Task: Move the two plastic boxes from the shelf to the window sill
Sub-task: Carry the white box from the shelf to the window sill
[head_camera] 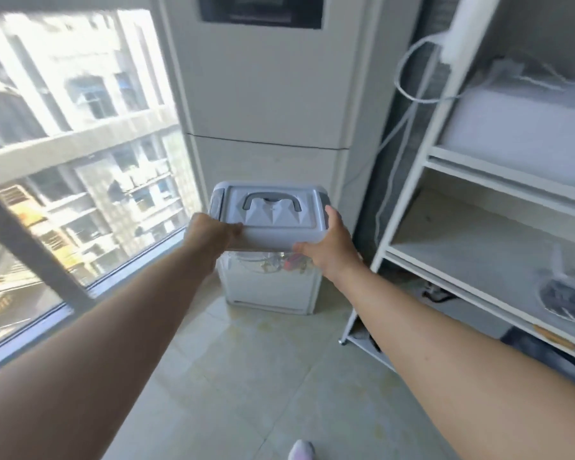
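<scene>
I hold a pale grey plastic box [269,214] with a darker grey folding handle on its lid, out in front of me with both arms stretched. My left hand [213,232] grips its near left corner. My right hand [329,247] grips its near right corner. Right under it a clear plastic box [269,280] with mixed small items inside stands on the tiled surface by the window. I cannot tell whether the grey box rests on the clear one or hovers just above it.
A large window [73,154] with a low frame runs along the left. A tall white appliance [273,94] stands behind the boxes. A white shelf unit [478,227] on the right holds bagged items, with a loose cable [409,91] beside it. My shoe [301,449] shows at the bottom.
</scene>
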`<state>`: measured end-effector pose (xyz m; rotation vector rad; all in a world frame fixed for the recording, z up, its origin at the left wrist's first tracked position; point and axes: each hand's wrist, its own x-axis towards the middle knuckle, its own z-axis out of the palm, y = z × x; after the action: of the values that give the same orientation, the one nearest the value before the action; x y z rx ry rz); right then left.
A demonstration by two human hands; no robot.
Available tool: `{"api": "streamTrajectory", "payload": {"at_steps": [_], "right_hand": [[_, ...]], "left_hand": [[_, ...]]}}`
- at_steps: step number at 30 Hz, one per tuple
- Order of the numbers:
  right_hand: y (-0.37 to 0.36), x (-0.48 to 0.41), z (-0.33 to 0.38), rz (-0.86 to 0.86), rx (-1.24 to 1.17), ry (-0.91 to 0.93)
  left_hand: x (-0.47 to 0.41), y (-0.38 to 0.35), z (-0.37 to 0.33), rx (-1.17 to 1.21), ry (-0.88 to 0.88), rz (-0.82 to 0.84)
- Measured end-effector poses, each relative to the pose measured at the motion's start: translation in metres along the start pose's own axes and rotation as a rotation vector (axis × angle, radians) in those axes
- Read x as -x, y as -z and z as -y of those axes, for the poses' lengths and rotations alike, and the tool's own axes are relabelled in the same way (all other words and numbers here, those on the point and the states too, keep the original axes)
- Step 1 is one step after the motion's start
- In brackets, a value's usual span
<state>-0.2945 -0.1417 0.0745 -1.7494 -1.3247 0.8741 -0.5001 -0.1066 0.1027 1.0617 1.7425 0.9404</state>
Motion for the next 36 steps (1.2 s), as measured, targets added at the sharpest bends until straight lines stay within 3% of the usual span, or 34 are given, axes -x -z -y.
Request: {"api": "streamTrajectory", "payload": {"at_steps": [10, 19, 26, 36], "right_hand": [[-0.214, -0.140, 0.051, 0.438, 0.058, 0.212], [-0.399, -0.238, 0.048, 0.704, 0.103, 0.232], [-0.574, -0.321, -0.026, 0.748, 0.158, 0.208], [-0.756, -0.384, -0.163, 0.776, 0.155, 0.114]], "left_hand": [[-0.140, 0.120, 0.095, 0.161, 0.210, -0.419], [-0.277, 0.182, 0.198, 0.152, 0.297, -0.588], [-0.422, 0.196, 0.334, 0.088, 0.347, -0.621], [-0.564, 0.196, 0.515, 0.049, 0.416, -0.588]]}}
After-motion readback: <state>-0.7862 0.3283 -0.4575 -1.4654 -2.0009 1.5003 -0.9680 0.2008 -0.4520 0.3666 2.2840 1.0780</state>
